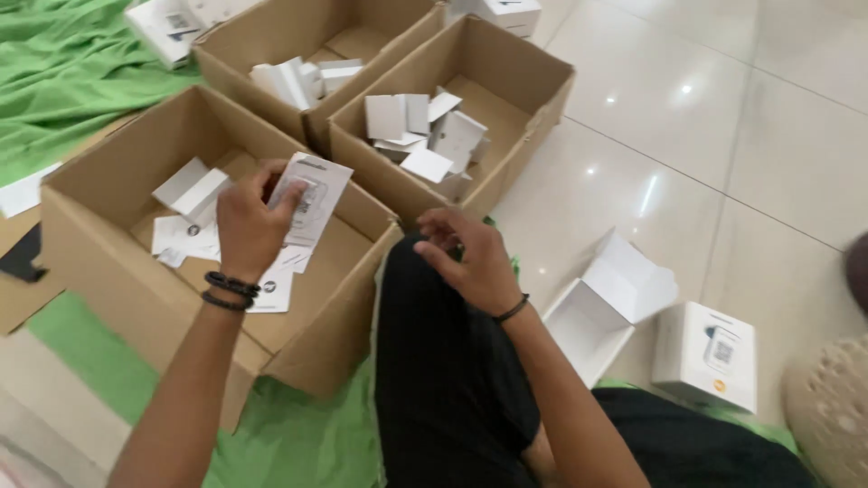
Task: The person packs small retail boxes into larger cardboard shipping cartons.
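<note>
The white leaflet (309,201) is in your left hand (246,228), pinched at its lower left edge between the fingers and thumb, and it hangs over the inside of the nearest cardboard box (108,271). On the bottom of this box other white papers and small white cards (192,192) lie loose. Your right hand (470,258) holds nothing; its fingers are half curled and it rests just above your knee in black trousers (443,361), near the corner of the same box. Behind it stand two more cardboard boxes: the middle one (533,108) holds folded white card inserts (425,136), and the far one (244,54) holds a few white pieces too. To your right, on the pale tiled floor (723,136), an open white carton (601,303) lies beside a closed white carton (707,354). A green cloth (63,63) is spread under the boxes and under your legs.
</note>
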